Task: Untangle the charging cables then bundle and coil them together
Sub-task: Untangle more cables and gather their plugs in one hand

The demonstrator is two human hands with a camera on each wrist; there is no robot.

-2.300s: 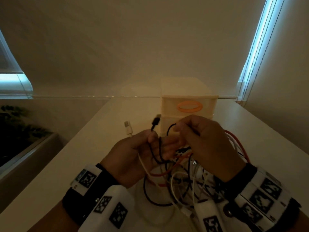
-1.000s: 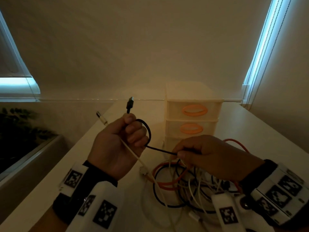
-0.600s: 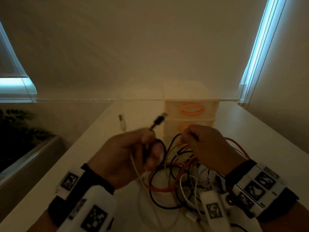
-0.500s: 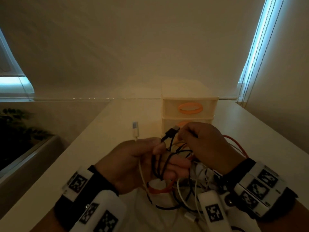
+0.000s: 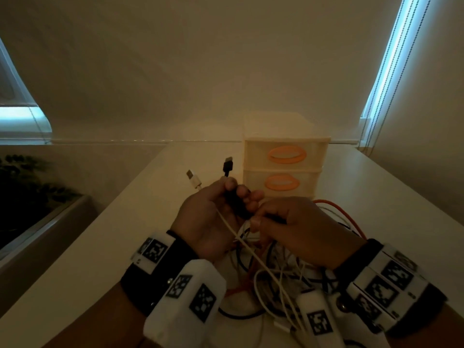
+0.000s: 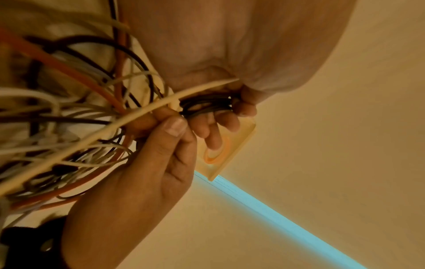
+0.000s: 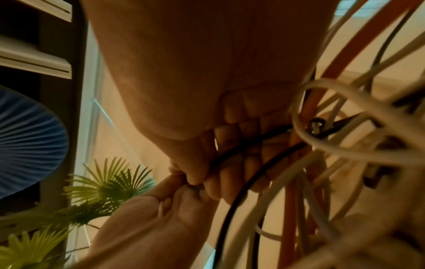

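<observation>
My left hand (image 5: pixel 213 214) grips several black cable loops (image 6: pixel 207 106) in its curled fingers, along with a cream cable (image 5: pixel 241 242). A black USB plug (image 5: pixel 228 166) and a cream USB plug (image 5: pixel 193 179) stick up above that fist. My right hand (image 5: pixel 288 227) is right beside it and pinches the black cable (image 7: pixel 239 151) between thumb and fingers. Below both hands a tangle of white, black and orange cables (image 5: pixel 283 275) lies on the white table (image 5: pixel 82 259). An orange cable (image 5: pixel 336 209) arcs out to the right of my right hand.
A small cream drawer unit (image 5: pixel 285 156) with orange handles stands on the table just behind my hands. A wall and blinds are behind it. A green plant (image 7: pixel 103 185) and a ledge sit off the table's left edge.
My left hand went out to the left with the black cable and came back to my right hand. More black loops now sit in its fingers, and the plugs point up again.
</observation>
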